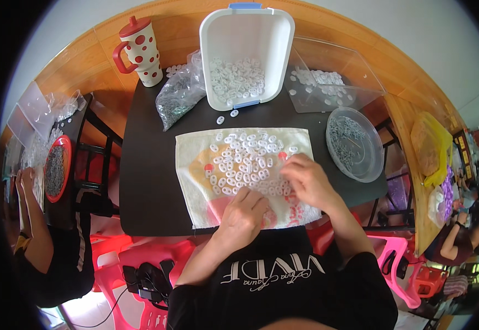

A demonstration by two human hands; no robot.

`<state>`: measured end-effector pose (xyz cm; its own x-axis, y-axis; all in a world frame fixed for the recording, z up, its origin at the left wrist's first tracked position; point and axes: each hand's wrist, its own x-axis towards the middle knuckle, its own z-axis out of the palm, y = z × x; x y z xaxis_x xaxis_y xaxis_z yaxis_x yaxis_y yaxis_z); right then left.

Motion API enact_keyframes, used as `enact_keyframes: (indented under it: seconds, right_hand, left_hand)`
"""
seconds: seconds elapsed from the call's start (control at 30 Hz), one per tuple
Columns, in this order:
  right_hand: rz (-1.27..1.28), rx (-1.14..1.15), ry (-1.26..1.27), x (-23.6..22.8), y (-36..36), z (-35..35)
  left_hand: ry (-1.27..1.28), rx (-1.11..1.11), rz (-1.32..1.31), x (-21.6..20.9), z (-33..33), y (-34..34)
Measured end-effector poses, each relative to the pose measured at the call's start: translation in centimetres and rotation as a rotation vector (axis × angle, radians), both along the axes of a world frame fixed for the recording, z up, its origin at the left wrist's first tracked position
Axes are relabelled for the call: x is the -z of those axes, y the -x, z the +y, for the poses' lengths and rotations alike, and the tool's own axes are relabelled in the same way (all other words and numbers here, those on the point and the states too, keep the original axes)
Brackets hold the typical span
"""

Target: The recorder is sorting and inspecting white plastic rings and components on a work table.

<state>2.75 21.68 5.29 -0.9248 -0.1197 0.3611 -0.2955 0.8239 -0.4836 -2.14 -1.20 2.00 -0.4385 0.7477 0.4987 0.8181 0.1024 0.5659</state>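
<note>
Many small white oval plastic pieces (pixel 245 159), each with two holes, lie spread over a pale patterned towel (pixel 187 165) on the dark table. At their near edge is my left hand (pixel 242 217), its fingers curled down and pressed together. Whatever sits in its fingertips is hidden. Over the right side of the pieces hovers or rests my right hand (pixel 308 179), fingers bent toward the left. Motion smears those fingers, so I cannot make out whether they grip a piece.
A white tub (pixel 209 60) holding more white pieces stands behind the towel. Beside it are a bag of grey bits (pixel 176 102), a dotted tumbler (pixel 143 55) and a clear box (pixel 355 71). A round clear tub (pixel 379 159) holds small grey parts. Another person's arms (pixel 30 203) show at left.
</note>
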Motion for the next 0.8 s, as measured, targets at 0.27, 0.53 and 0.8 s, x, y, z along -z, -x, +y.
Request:
enact_keyframes:
  seconds: [0.27, 0.53, 0.8]
  right_hand:
    - [0.007, 0.127, -0.114, 1.0, 2.2, 2.3]
    - [-0.017, 0.031, -0.176, 1.0, 6.0, 2.4]
    - [-0.142, -0.273, 0.119, -1.1, 3.1, 1.4]
  left_hand:
    - [-0.01, -0.049, 0.015, -0.4, 0.6, 0.0]
    - [0.018, -0.058, 0.047, -0.4, 1.6, -0.4]
    - [0.02, -0.036, -0.007, -0.1, 1.2, -0.4]
